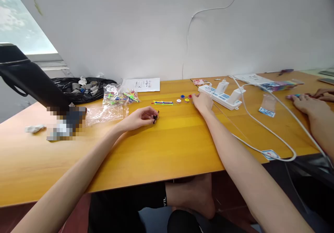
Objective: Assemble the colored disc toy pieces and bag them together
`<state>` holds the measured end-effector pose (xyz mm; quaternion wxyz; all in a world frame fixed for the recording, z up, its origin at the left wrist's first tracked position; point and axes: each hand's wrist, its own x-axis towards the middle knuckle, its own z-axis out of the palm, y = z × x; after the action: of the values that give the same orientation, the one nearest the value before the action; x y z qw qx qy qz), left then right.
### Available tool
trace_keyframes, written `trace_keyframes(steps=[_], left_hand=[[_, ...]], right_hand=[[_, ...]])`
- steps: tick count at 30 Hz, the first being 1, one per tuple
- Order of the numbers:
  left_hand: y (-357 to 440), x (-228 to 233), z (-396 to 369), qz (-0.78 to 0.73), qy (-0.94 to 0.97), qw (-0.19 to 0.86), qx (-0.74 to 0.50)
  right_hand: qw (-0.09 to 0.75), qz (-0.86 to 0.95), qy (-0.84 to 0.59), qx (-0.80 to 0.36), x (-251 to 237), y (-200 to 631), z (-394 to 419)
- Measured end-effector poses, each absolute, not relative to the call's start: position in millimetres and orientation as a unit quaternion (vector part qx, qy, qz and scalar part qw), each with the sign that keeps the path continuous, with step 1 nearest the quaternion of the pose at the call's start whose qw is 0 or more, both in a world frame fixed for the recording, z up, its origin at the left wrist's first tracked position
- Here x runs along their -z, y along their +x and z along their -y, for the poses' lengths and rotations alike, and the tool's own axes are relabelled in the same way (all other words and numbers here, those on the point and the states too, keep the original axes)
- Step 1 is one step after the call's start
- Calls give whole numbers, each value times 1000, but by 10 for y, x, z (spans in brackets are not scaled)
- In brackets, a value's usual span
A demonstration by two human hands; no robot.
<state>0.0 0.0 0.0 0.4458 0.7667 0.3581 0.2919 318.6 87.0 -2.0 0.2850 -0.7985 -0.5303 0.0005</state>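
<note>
A bare foot shows below the front edge of a wooden bench, where a person works with hands well apart. The left hand pinches a small black piece between thumb and fingers, near a clear plastic wrapper. Farther back, slim coloured strips lie side by side at center. The right hand reaches a cluster of small round pieces in white, yellow, blue and red, fingertips at the red one; whether they grip it cannot be told. Just beside that hand runs a white power strip. Behind are a clear bag of colourful parts and a white packet near the wall.
</note>
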Motion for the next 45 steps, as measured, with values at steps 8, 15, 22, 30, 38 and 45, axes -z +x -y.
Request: trace_keyframes(steps=[8, 15, 22, 30, 38, 45], left_hand=[[9, -24, 4, -374, 754, 421, -337], [19, -30, 15, -385, 751, 389, -369], [21, -51, 6, -392, 741, 384, -388], [2, -13, -46, -391, 696, 394, -456], [19, -69, 12, -398, 675, 465, -413], [-2, -98, 38, -394, 718, 444, -364]], right_hand=[[408, 628, -662, 11, -235, 2912, -705], [355, 820, -440, -90, -220, 2165, -299], [346, 822, -335, -304, -25, 1939, -247], [389, 678, -317, -537, 29, 1936, -372], [367, 656, -267, -603, -39, 2013, -338], [316, 659, -230, -643, -63, 2078, -305]])
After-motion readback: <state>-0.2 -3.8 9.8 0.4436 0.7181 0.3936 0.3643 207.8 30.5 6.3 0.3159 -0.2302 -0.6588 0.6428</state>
